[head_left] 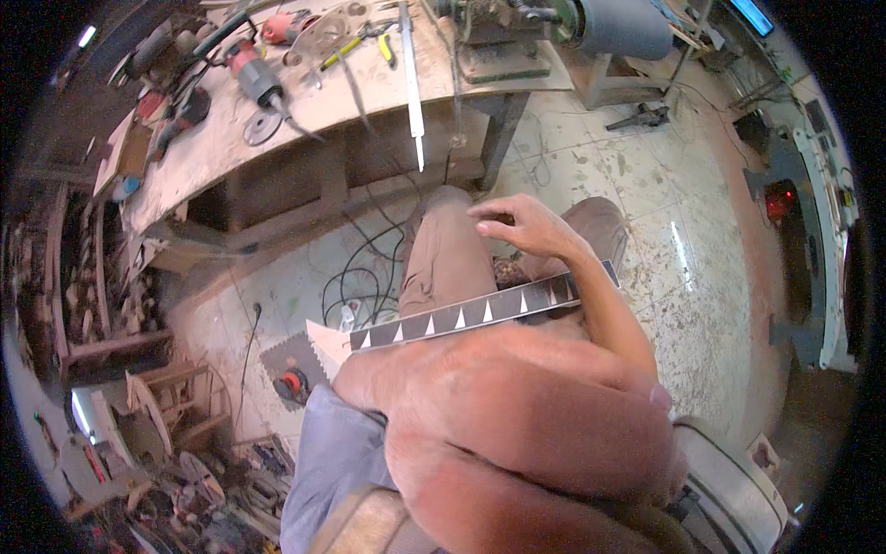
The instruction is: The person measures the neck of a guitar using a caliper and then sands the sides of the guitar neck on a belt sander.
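A guitar neck (461,318) lies across my lap, with a black fingerboard, white triangular inlays and a pale wooden end at the left. My right hand (521,224) hovers just beyond it, near my knees; its fingers are apart and hold nothing. The right forearm crosses over the neck's right end. Very close to the camera, my left hand (544,415) looms large and blurred, covering the lower middle of the view. Its fingers look bent, but their tips and anything in them are hidden. The left forearm passes close to the pale end.
Ahead stands a wooden workbench (208,171) with a red and grey power tool (254,78), yellow-handled pliers (386,51) and a steel ruler (411,83) jutting past its edge. A belt sander (623,28) sits at the far right. Black cable (355,268) coils on the floor. Cluttered tools lie lower left.
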`<state>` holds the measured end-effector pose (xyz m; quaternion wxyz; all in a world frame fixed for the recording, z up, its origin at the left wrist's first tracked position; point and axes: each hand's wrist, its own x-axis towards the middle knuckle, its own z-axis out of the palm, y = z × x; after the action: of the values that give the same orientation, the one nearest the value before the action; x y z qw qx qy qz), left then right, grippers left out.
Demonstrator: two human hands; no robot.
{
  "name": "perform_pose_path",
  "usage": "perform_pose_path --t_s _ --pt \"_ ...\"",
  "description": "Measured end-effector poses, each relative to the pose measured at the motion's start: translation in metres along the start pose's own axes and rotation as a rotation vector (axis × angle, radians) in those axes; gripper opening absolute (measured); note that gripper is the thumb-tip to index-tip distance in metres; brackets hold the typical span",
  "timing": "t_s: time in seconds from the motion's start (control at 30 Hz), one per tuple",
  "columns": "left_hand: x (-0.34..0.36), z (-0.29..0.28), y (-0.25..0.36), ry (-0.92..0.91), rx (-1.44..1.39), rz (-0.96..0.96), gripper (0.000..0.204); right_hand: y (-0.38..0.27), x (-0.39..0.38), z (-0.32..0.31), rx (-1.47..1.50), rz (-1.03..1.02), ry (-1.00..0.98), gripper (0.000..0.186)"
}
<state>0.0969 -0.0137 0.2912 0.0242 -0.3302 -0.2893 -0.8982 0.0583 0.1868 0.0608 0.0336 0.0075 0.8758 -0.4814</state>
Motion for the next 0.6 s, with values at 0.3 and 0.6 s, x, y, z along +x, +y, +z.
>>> perform_pose_path --t_s 0.3,0.6 --pt "0.008 -0.026 -0.025 -0.331 -0.038 0.167 0.085 0.012 -0.036 0.009 -0.057 0.219 -0.434 0.064" --pt "-0.009 -0.201 -0.029 -0.287 0.533 -0.34 0.094 0.061 -0.063 0.019 -0.107 0.095 -0.75 0.062"
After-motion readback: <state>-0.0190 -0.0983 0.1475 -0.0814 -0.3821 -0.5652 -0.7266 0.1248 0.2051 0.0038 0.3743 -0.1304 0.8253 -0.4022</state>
